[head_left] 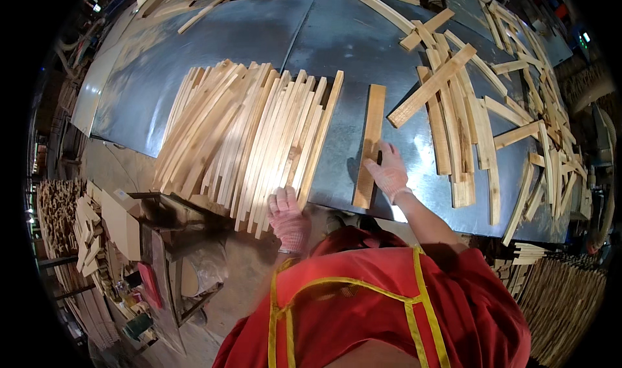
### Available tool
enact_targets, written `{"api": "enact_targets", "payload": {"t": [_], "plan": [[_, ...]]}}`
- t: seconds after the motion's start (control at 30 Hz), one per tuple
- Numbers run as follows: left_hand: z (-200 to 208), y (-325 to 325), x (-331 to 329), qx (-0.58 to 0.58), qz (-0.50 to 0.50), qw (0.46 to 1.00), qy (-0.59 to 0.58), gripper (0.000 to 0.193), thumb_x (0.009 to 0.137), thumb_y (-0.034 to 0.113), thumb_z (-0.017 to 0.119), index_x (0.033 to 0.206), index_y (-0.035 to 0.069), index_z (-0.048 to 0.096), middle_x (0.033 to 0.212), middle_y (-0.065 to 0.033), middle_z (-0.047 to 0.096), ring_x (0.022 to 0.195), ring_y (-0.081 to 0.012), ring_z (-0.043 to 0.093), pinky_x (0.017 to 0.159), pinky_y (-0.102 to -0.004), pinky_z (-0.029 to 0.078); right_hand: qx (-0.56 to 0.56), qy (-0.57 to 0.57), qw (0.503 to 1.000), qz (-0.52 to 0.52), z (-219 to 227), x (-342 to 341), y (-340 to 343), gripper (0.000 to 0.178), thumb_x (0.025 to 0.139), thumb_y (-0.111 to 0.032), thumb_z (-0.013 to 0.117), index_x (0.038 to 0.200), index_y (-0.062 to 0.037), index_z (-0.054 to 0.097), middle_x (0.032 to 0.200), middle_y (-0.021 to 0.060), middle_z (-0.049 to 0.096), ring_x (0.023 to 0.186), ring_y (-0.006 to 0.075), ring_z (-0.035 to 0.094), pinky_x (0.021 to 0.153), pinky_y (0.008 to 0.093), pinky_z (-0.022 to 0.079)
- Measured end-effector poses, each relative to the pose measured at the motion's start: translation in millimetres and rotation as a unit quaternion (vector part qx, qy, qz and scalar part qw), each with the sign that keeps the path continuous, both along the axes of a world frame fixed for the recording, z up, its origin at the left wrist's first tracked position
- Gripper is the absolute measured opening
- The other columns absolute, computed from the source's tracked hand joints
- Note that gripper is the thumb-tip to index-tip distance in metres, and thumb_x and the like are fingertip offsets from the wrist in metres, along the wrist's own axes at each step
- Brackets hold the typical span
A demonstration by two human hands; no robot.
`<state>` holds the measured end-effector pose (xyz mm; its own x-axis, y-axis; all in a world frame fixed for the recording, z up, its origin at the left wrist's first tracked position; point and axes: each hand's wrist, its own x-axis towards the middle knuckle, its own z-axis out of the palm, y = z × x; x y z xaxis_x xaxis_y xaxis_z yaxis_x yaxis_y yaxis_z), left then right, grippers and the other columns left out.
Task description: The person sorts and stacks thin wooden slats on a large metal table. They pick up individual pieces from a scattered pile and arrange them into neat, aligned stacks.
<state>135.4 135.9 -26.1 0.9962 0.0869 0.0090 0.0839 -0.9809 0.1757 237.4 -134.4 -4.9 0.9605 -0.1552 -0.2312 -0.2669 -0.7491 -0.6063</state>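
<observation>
A flat wooden slat [370,122] lies by itself on the metal tabletop, right of a long row of slats. My right hand [390,175], in a pale pinkish glove, grips this slat at its right edge, the thumb over its face and the fingers partly hidden. To the left, many pale slats [259,141] stand side by side in a row, their near ends uneven and overhanging the table's front edge. My left hand [288,220], gloved alike, rests against those near ends with its fingers laid out straight, holding none of them.
A loose heap of slats [457,109] covers the table's right side. More lie along the far edge of the metal table [214,37]. At lower left stand a cardboard box [121,222] and stacked wood [58,203]. Another stack [557,303] fills the lower right.
</observation>
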Motion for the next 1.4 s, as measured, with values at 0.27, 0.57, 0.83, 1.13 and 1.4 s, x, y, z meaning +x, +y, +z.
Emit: {"api": "enact_targets", "payload": {"t": [0.27, 0.57, 0.83, 1.13, 1.4], "plan": [[7, -25, 41, -0.073, -0.146, 0.986, -0.044, 0.078, 0.080, 0.038, 0.082, 0.146, 0.007, 0.055, 0.145, -0.0199, 0.056, 0.136, -0.0449, 0.051, 0.114, -0.0545, 0.039, 0.058, -0.063, 0.992, -0.092, -48, 46, -2, 0.082, 0.081, -0.022, 0.075, 0.155, -0.0059, 0.045, 0.156, 0.0214, 0.046, 0.131, 0.0404, 0.056, 0.108, 0.0446, 0.048], [7, -139, 67, -0.756, 0.213, 0.488, 0.379, 0.026, 0.094, 0.021, 0.074, 0.114, 0.009, 0.062, 0.102, -0.0023, 0.065, 0.092, -0.0153, 0.065, 0.079, -0.0318, 0.056, 0.371, -0.059, 0.865, -0.331, -58, 131, -127, 0.057, 0.095, -0.028, 0.072, 0.140, 0.0032, 0.055, 0.124, 0.0187, 0.067, 0.116, 0.0261, 0.062, 0.104, 0.0384, 0.046], [-31, -106, 58, -0.613, 0.161, 0.712, 0.302, 0.043, 0.093, 0.023, 0.074, 0.132, 0.010, 0.063, 0.098, -0.0013, 0.065, 0.085, -0.0130, 0.063, 0.071, -0.0315, 0.054, 0.313, -0.082, 0.924, -0.205, -29, 116, -117, 0.046, 0.089, -0.010, 0.066, 0.134, -0.0010, 0.060, 0.112, 0.0154, 0.073, 0.099, 0.0267, 0.070, 0.089, 0.0384, 0.055], [-32, -96, 48, -0.611, 0.059, 0.723, 0.317, 0.054, 0.088, 0.013, 0.075, 0.139, 0.003, 0.059, 0.117, -0.0080, 0.071, 0.104, -0.0185, 0.068, 0.090, -0.0333, 0.056, 0.260, 0.106, 0.959, 0.047, -44, -41, -27, 0.074, 0.096, -0.045, 0.067, 0.154, -0.0020, 0.048, 0.132, 0.0251, 0.068, 0.119, 0.0342, 0.067, 0.103, 0.0395, 0.051], [58, -87, 55, -0.355, -0.168, 0.773, 0.498, 0.054, 0.082, 0.016, 0.076, 0.133, 0.006, 0.060, 0.113, -0.0119, 0.070, 0.102, -0.0238, 0.070, 0.086, -0.0389, 0.057, 0.587, 0.233, 0.758, -0.165, 4, -82, 15, 0.069, 0.093, -0.024, 0.080, 0.149, 0.0002, 0.047, 0.112, 0.0155, 0.068, 0.094, 0.0243, 0.067, 0.081, 0.0394, 0.058]]}}
